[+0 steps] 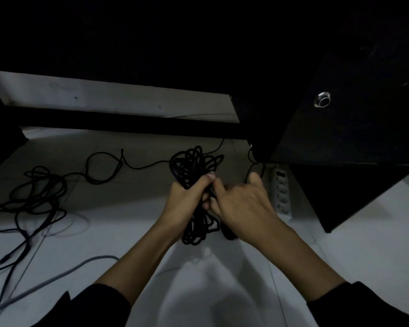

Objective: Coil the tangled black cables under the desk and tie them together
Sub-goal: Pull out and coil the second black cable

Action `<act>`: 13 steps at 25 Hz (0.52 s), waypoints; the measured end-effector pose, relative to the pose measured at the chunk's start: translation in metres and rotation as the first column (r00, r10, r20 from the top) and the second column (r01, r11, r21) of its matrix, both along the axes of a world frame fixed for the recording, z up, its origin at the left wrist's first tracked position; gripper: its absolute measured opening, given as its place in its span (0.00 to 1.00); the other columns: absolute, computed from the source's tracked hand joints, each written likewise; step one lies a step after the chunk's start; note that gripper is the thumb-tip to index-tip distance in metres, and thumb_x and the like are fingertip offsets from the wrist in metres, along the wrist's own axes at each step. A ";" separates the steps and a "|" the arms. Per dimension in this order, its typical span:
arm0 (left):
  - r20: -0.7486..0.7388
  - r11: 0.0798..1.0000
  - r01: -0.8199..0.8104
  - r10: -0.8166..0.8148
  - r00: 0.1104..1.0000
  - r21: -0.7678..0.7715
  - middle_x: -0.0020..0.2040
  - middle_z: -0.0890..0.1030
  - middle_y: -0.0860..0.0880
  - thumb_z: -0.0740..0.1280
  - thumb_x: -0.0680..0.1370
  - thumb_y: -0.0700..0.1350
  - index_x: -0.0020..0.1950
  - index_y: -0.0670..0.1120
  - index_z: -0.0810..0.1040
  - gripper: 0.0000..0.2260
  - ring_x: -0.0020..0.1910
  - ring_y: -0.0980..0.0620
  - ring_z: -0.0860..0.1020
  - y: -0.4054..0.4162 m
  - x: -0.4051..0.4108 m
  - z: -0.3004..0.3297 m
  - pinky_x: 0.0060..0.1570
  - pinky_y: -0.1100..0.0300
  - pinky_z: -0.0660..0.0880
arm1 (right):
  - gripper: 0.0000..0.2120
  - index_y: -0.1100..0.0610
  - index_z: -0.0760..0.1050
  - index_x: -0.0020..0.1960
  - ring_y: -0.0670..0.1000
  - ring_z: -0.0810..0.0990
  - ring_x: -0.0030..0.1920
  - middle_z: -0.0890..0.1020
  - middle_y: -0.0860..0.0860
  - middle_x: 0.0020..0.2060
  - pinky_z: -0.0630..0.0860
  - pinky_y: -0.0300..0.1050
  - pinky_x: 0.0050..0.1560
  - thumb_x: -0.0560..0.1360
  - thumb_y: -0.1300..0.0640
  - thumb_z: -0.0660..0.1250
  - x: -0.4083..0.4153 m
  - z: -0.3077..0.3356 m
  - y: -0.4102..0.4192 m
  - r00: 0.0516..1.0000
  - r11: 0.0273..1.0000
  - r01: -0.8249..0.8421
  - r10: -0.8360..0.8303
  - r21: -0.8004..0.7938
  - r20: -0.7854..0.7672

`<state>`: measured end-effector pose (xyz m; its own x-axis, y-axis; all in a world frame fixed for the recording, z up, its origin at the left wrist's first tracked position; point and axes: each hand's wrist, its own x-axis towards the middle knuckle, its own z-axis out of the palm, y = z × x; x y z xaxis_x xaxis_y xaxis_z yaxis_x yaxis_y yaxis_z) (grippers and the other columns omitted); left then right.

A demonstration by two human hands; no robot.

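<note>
In the middle of the frame the left hand point(187, 197) grips a coiled bundle of black cable point(194, 168) around its waist. The right hand point(241, 204) touches the bundle, fingers curled in; whether it pinches a strand, I cannot tell. Loose black cables point(33, 199) sprawl at left; a white power strip point(281, 192) lies at right.

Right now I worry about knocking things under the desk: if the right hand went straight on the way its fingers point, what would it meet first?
The right hand points left into the coiled cable bundle the left hand grips; it already seems to touch it.
</note>
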<state>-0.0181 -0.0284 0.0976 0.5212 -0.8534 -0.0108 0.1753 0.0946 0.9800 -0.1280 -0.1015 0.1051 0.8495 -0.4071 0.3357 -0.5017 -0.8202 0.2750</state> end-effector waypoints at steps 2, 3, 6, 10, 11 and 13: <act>-0.086 0.998 -0.058 0.060 0.994 0.022 0.27 0.70 0.48 0.65 0.78 0.43 0.34 0.44 0.73 0.13 0.26 0.52 0.71 -0.003 0.003 -0.001 0.31 0.59 0.70 | 0.15 0.56 0.74 0.51 0.52 0.70 0.23 0.75 0.48 0.23 0.54 0.49 0.39 0.75 0.46 0.59 -0.004 -0.002 0.002 0.999 0.998 -0.012 0.009 0.059 0.047; -0.118 0.996 -0.084 0.088 0.989 0.043 0.27 0.72 0.48 0.65 0.78 0.44 0.34 0.44 0.74 0.12 0.27 0.52 0.72 -0.004 0.007 -0.001 0.32 0.58 0.71 | 0.15 0.55 0.72 0.49 0.52 0.73 0.27 0.77 0.48 0.28 0.53 0.49 0.40 0.75 0.46 0.54 -0.007 -0.003 0.004 0.996 0.989 -0.031 0.019 0.145 0.081; -0.077 0.990 -0.116 0.123 0.989 0.084 0.30 0.77 0.49 0.65 0.78 0.45 0.37 0.44 0.77 0.11 0.32 0.52 0.78 -0.006 0.014 0.000 0.38 0.58 0.75 | 0.18 0.55 0.72 0.51 0.53 0.77 0.41 0.80 0.50 0.41 0.59 0.47 0.42 0.77 0.46 0.48 -0.017 -0.007 0.002 0.986 0.924 -0.103 0.047 0.369 0.158; -0.235 0.999 -0.018 0.030 0.972 0.051 0.42 0.85 0.45 0.63 0.79 0.45 0.44 0.44 0.82 0.10 0.41 0.49 0.83 -0.007 0.010 0.003 0.45 0.55 0.80 | 0.17 0.56 0.74 0.55 0.49 0.77 0.44 0.80 0.50 0.45 0.66 0.45 0.44 0.81 0.49 0.50 -0.027 -0.019 -0.010 0.967 0.840 -0.200 0.085 0.504 0.242; -0.267 0.999 0.001 0.010 0.964 0.039 0.40 0.85 0.45 0.63 0.80 0.45 0.42 0.43 0.81 0.11 0.40 0.49 0.83 -0.007 0.010 0.003 0.42 0.55 0.80 | 0.15 0.57 0.75 0.53 0.47 0.76 0.41 0.79 0.49 0.42 0.66 0.43 0.41 0.82 0.50 0.53 -0.030 -0.022 -0.013 0.957 0.808 -0.231 0.088 0.542 0.276; -0.290 0.999 0.027 -0.013 0.957 0.044 0.31 0.80 0.47 0.63 0.80 0.44 0.35 0.42 0.76 0.14 0.34 0.50 0.81 -0.007 0.011 0.004 0.34 0.59 0.78 | 0.14 0.57 0.74 0.47 0.45 0.72 0.36 0.75 0.47 0.37 0.64 0.39 0.37 0.82 0.50 0.55 -0.034 -0.026 -0.020 0.949 0.747 -0.263 0.084 0.610 0.305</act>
